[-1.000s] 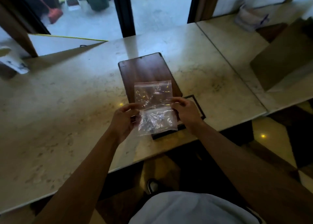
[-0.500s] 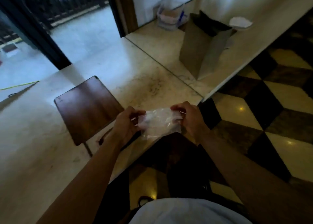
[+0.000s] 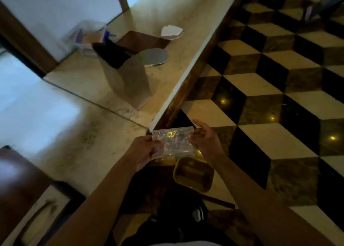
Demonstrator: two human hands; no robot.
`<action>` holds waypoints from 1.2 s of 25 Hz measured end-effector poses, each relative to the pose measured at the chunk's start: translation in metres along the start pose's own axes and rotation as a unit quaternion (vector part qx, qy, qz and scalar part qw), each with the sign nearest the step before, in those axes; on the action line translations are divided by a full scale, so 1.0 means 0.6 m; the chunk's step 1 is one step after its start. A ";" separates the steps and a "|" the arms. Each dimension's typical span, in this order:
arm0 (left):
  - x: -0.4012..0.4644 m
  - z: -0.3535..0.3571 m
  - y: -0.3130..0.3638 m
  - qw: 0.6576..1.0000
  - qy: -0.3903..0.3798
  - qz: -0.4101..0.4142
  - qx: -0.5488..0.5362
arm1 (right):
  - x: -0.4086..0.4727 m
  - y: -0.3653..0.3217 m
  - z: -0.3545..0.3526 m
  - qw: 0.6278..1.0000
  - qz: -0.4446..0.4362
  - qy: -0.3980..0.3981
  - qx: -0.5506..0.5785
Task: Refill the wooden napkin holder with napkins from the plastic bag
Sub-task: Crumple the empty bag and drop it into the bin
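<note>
A small clear plastic bag with a crinkled, glinting surface is held in the air by both bare hands, out past the counter edge and above the floor, just below the middle of the view. The left hand, at the bag's 9 o'clock side, is closed on its left edge with the fingers curled over the film. The right hand, at the bag's 3 o'clock side, pinches the right edge between thumb and fingers, the thumb raised toward 12 o'clock. What is inside the bag cannot be told. Directly under the bag, toward 6 o'clock, a small rounded dark-yellow tray lies on the floor. The pale marble counter fills the left half of the view, its long edge running off toward 1 o'clock. At 8 o'clock from the bag, in the lower left corner, lies a dark brown wooden board. Toward 11 o'clock a grey upright paper bag stands open on the counter, with a round grey disc just beyond it and a white folded paper piece further off. The floor at 3 o'clock is patterned in black, cream and brown blocks.
</note>
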State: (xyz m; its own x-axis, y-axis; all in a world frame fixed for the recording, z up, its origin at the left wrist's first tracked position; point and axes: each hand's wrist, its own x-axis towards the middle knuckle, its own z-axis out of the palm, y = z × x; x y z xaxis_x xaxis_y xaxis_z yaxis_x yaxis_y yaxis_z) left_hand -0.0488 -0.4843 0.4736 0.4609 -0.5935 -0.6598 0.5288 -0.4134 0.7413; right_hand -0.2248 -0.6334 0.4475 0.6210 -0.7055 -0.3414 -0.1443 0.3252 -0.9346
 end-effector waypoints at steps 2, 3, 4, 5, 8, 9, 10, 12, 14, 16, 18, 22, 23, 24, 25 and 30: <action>0.038 0.038 0.005 1.000 -0.006 -0.004 0.014 | 0.012 0.015 -0.034 0.998 0.030 0.047 0.012; 0.054 0.051 0.008 1.000 -0.017 -0.004 0.021 | 0.016 0.023 -0.045 0.997 0.047 0.060 0.031; 0.077 0.064 0.009 0.999 -0.031 -0.007 0.033 | 0.020 0.030 -0.057 0.994 0.065 0.070 0.046; 0.098 0.076 0.009 0.998 -0.042 -0.012 0.047 | 0.022 0.035 -0.066 0.992 0.081 0.081 0.052; 0.157 0.105 0.002 0.992 -0.070 -0.025 0.105 | 0.030 0.053 -0.089 0.980 0.137 0.136 0.046; 0.175 0.112 -0.002 0.988 -0.078 -0.028 0.130 | 0.034 0.060 -0.094 0.975 0.154 0.156 0.045; 0.194 0.118 -0.006 0.984 -0.084 -0.032 0.154 | 0.039 0.067 -0.098 0.969 0.170 0.173 0.041; 0.226 0.128 -0.018 0.977 -0.084 -0.044 0.192 | 0.050 0.078 -0.104 0.959 0.195 0.201 0.032; 0.264 0.139 -0.040 0.968 -0.076 -0.060 0.233 | 0.064 0.101 -0.116 0.949 0.216 0.228 0.020; 0.295 0.149 -0.067 0.957 -0.069 -0.070 0.272 | 0.079 0.132 -0.131 0.943 0.233 0.239 0.008; 0.329 0.161 -0.105 0.951 -0.058 -0.076 0.293 | 0.098 0.179 -0.150 0.938 0.249 0.241 -0.008; 0.411 0.178 -0.226 0.942 0.010 -0.116 0.313 | 0.158 0.321 -0.178 0.925 0.300 0.224 -0.064; 0.437 0.177 -0.267 0.940 0.029 -0.138 0.310 | 0.177 0.369 -0.181 0.920 0.317 0.214 -0.086; 0.465 0.174 -0.311 0.938 0.046 -0.156 0.306 | 0.196 0.422 -0.182 0.914 0.338 0.198 -0.107; 0.492 0.172 -0.352 0.936 0.060 -0.168 0.304 | 0.214 0.474 -0.182 0.907 0.358 0.184 -0.122; 0.615 0.157 -0.510 0.926 0.078 -0.181 0.323 | 0.280 0.678 -0.197 0.884 0.419 0.143 -0.150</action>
State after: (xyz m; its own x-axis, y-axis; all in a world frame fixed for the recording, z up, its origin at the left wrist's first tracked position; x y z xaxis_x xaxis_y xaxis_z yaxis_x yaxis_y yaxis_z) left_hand -0.1077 -0.6416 0.0151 0.4602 -0.2495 -0.8520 0.1555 -0.9222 0.3541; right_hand -0.2703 -0.6943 -0.0017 -0.0154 -0.4403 -0.8977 -0.6851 0.6586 -0.3113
